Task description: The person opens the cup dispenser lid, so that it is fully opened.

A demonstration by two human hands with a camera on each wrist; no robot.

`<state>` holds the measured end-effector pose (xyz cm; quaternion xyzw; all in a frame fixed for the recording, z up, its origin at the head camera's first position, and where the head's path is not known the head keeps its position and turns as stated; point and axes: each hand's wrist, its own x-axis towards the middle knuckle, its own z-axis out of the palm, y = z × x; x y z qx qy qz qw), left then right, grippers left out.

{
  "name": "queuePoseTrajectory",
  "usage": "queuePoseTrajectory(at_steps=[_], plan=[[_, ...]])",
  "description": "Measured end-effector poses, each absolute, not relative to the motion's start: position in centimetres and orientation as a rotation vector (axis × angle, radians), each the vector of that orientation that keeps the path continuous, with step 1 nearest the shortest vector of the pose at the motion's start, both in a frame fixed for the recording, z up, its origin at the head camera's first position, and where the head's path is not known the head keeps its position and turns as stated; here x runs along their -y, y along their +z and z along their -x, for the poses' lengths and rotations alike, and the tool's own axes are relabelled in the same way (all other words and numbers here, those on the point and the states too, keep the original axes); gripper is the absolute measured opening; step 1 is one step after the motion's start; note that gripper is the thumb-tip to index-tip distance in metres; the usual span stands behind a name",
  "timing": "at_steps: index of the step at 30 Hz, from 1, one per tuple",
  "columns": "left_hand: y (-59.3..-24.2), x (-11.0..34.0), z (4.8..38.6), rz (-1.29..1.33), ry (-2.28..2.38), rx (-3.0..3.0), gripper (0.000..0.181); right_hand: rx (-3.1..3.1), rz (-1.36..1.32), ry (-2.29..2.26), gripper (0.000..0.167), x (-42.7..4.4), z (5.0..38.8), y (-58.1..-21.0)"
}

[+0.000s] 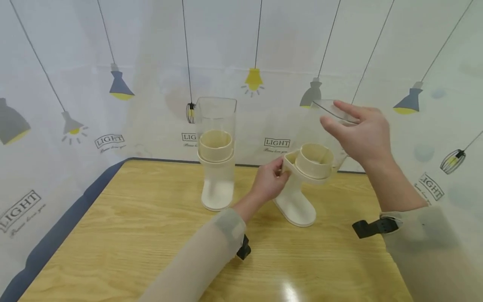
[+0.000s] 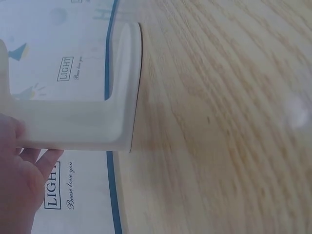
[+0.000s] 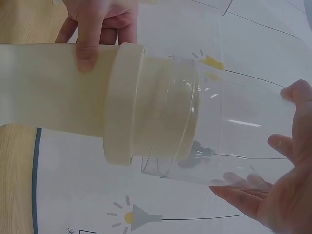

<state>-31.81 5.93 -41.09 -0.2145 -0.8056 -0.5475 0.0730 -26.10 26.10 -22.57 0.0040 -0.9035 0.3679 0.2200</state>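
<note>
Head view: both hands work at a cream stand with rounded foot (image 1: 296,205), which is on the yellowish wooden desk (image 1: 151,243).
The left hand (image 1: 268,179) grips the stand below its top, thumb on one side, other fingers behind. The right hand (image 1: 364,130) holds a clear, tall container (image 3: 234,126) near its upper end, with fingers set wide around the wall. The container's lower end is around the round cream collar (image 3: 158,107), but its edge stops short of the wider ledge (image 3: 121,105). To the left, a second cream stand (image 1: 219,188) is upright, carrying another clear container (image 1: 216,110).
</note>
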Motion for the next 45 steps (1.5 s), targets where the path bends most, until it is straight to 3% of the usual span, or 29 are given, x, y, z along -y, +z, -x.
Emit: queuePoseTrajectory(at_steps=[45], plan=[[-41.1, -5.7, 31.9, 0.678, -1.621, 2.402, 0.048, 2.245, 0.077, 1.127, 0.053, -29.7, 21.2, -18.5]])
